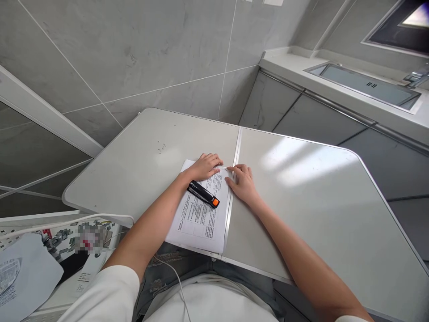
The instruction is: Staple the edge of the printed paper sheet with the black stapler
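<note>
A stack of printed paper sheets (201, 219) lies on the grey folding table (301, 188), beside its centre seam. A black stapler with an orange tip (203, 194) rests across the sheets. My left hand (206, 165) lies flat on the top edge of the paper, fingers stretched out. My right hand (244, 183) presses on the paper's upper right corner by the seam, fingers extended. Neither hand holds anything.
A tiled wall rises behind the table. A counter with a sink (362, 85) runs at the right. At the lower left lie printed papers and a white cable (60, 223). My lap and white shirt sit at the table's near edge.
</note>
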`<state>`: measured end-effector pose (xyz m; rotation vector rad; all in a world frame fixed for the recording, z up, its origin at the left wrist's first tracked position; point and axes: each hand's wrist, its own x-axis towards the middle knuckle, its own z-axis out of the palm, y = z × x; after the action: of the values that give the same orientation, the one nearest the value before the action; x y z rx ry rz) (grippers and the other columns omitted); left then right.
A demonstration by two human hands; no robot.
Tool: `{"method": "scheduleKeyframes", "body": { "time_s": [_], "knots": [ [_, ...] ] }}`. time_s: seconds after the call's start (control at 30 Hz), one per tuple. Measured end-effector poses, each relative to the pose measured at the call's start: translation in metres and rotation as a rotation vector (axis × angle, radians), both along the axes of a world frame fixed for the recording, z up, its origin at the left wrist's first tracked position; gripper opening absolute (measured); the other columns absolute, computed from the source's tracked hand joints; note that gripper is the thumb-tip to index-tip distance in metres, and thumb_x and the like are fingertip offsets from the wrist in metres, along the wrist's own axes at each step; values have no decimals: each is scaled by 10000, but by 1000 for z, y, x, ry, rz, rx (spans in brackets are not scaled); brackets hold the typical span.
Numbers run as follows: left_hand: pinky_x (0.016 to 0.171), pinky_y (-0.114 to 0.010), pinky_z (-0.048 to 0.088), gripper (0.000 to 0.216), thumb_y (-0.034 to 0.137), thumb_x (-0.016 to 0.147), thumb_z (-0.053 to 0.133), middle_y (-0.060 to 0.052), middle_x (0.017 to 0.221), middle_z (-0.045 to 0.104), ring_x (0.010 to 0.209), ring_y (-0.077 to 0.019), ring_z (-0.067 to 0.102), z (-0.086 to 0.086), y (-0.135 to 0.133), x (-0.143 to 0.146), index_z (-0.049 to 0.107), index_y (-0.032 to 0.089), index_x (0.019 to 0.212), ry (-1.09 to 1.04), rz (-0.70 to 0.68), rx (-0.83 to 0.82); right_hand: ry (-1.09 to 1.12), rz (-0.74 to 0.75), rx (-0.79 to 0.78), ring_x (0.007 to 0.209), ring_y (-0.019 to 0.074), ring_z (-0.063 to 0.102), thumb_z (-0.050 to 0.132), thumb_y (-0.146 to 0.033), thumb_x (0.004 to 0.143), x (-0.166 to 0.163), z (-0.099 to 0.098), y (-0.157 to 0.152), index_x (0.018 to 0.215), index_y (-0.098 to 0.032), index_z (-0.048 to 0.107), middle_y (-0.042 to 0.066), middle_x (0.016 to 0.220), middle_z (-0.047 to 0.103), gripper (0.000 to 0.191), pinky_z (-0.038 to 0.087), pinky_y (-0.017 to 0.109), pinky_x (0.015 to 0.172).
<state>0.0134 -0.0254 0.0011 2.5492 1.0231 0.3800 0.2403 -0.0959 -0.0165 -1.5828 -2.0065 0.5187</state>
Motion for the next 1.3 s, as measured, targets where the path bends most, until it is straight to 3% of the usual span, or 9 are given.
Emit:
{"method": "scheduleKeyframes", "body": {
  "time_s": [0.3,0.5,0.7,0.8,0.93,1.07,1.2,1.3],
  "knots": [
    [1023,-433,361,224,274,1030,503,-82,1222,646,1133,-259,591,-2,0,1,673,229,1169,-60,-21,-30,250,32,-103,831,207,554,606,-293,867,1,9,-1,1198,-264,582,33,1072,736,333,472,387,872],
    [1072,-448,352,313,314,1045,490,-87,1305,640,1245,-274,558,-3,0,2,638,247,1312,-45,-26,-39,305,114,-161,637,149,488,595,-335,898,-5,15,-9,1190,-260,503,-49,783,673,315,419,298,709],
    [1001,-422,376,240,302,1051,478,-87,1273,670,1190,-260,593,-3,1,0,628,214,1217,-62,-15,-2,179,267,-197,607,123,461,577,-299,896,-9,22,-21,894,-226,624,-46,687,556,86,378,272,679],
    [988,-423,378,225,291,1058,453,-89,1232,682,1154,-257,597,-1,2,-2,628,214,1178,-84,18,48,176,251,-232,583,123,435,547,-288,915,-11,26,-27,916,-226,643,-51,643,511,115,357,267,648],
    [969,-430,385,151,250,1016,510,-72,1074,709,1019,-240,612,3,7,-9,648,207,975,-151,164,95,162,243,-290,533,130,371,506,-262,929,-12,31,-31,946,-240,613,-79,555,406,111,330,268,615],
    [956,-409,429,131,269,973,573,-47,985,708,919,-200,620,5,11,-21,657,199,901,-325,258,18,90,233,-330,569,155,424,474,-254,934,-7,34,-30,939,-241,603,-56,574,457,130,327,280,615],
    [860,-355,491,159,321,938,608,-34,936,712,876,-179,623,5,11,-26,705,199,907,-415,179,-156,61,214,-356,601,168,457,464,-281,939,6,39,-25,935,-239,619,-36,604,512,161,346,288,629],
    [869,-361,506,154,316,913,634,-39,934,718,885,-185,620,5,9,-25,741,205,901,-393,126,-198,44,238,-412,580,159,435,499,-300,913,20,45,-21,914,-233,653,-42,577,493,168,348,286,617]
  ]
}}
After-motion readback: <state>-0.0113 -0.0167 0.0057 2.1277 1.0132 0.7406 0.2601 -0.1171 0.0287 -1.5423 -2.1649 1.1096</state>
